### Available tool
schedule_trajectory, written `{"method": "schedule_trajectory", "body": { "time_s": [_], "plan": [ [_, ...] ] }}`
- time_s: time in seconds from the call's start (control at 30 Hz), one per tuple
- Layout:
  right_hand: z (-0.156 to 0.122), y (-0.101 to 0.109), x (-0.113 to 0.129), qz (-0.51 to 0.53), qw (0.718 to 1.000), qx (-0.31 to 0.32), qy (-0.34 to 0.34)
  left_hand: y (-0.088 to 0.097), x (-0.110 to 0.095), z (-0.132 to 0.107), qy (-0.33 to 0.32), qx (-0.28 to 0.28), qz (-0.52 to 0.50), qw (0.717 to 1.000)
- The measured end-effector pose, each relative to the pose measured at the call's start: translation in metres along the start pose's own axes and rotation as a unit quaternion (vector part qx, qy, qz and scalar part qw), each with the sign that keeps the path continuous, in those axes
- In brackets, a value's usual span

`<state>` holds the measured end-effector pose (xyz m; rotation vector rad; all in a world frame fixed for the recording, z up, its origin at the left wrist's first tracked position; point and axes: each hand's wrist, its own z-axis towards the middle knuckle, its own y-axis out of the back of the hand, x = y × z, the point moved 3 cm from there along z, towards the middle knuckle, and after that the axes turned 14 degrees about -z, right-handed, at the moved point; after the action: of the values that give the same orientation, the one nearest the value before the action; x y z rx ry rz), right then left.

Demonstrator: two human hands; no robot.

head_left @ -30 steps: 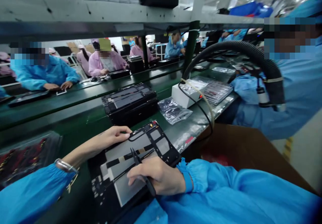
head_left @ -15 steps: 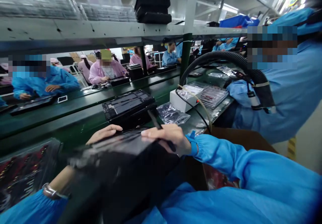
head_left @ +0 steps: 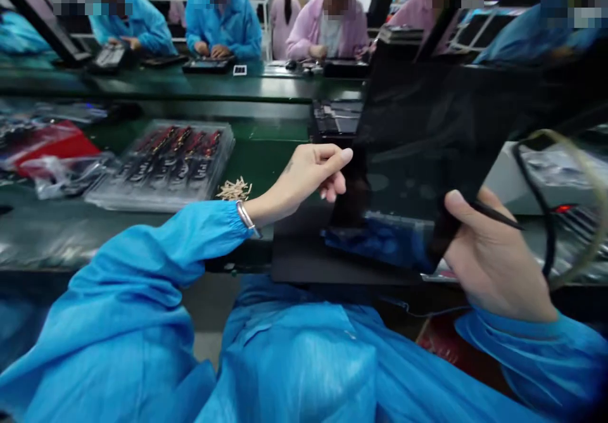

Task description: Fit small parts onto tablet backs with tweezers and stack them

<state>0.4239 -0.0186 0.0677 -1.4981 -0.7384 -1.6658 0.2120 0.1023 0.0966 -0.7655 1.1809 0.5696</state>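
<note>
A glossy black panel (head_left: 427, 132) is raised and tilted in front of me, its surface reflecting my blue sleeve near the bottom edge. My right hand (head_left: 498, 258) grips its lower right corner, thumb on the front. The same hand also keeps a thin, dark, pen-like tool (head_left: 498, 215) between thumb and fingers. At the panel's left edge my left hand (head_left: 313, 173) is closed in a pinch, thumb against forefinger. Under the raised panel lies a flat matte black board (head_left: 308, 252) at the bench's front edge.
Left on the green bench (head_left: 266, 132) sit a clear tray (head_left: 161, 170) of red and black parts, a pile of small tan sticks (head_left: 235, 189) and a red packet (head_left: 57, 147). Behind the panel is a dark device (head_left: 335, 116). A white box (head_left: 508, 176) and hose stand right. Co-workers sit opposite.
My view has swung left and down. The panel has gone from lying tilted over my lap to standing raised at right. My left hand has come from behind it to its left edge.
</note>
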Motion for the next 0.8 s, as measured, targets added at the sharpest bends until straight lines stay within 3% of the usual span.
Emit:
{"method": "schedule_trajectory", "body": {
  "time_s": [0.13,0.27,0.53,0.8],
  "plan": [
    [-0.004,-0.005,-0.003,-0.006,0.997,0.028,-0.076,0.005,0.017,0.001,0.076,-0.027,-0.069,0.994],
    [-0.002,-0.004,-0.011,-0.007,0.993,0.03,-0.114,0.011,0.027,0.001,0.107,-0.037,-0.091,0.989],
    [0.003,-0.001,-0.028,0.009,0.986,0.042,-0.164,0.016,0.038,0.002,0.132,-0.045,-0.095,0.986],
    [0.002,0.0,-0.021,0.004,0.987,0.04,-0.158,0.015,0.035,0.001,0.125,-0.039,-0.089,0.987]
  ]
}}
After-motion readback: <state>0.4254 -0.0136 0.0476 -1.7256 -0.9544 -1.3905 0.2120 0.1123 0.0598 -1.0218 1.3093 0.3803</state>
